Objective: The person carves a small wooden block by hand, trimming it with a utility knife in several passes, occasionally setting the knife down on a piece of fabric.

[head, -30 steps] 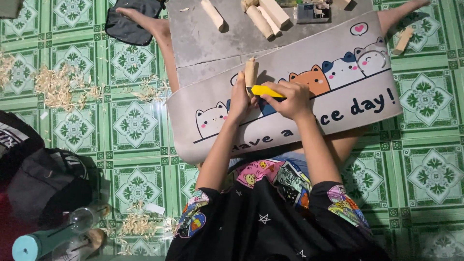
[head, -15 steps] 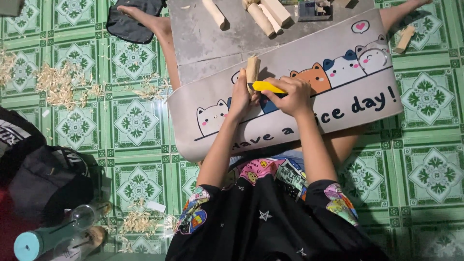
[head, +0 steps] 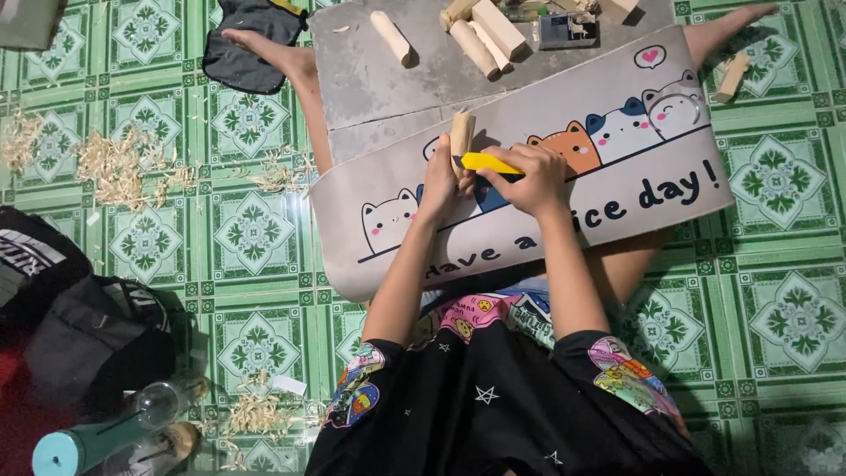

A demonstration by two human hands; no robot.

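From my feed, the left hand point(head: 438, 181) is closed around a short wooden block point(head: 461, 134), held upright over the cat-print mat point(head: 617, 189), which catches shavings. The right hand point(head: 533, 176) is clenched on a yellow-handled knife point(head: 487, 163) touching the block. Beyond the mat lie more wooden pieces point(head: 480, 35).

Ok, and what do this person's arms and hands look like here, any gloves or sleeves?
Both hands are bare: no gloves, rings or watch visible on the left hand or the right hand. The forearms are uncovered up to the elbows. Short black sleeves end in bright cartoon-print cuffs of pink, yellow and blue, and the black top carries small white stars.
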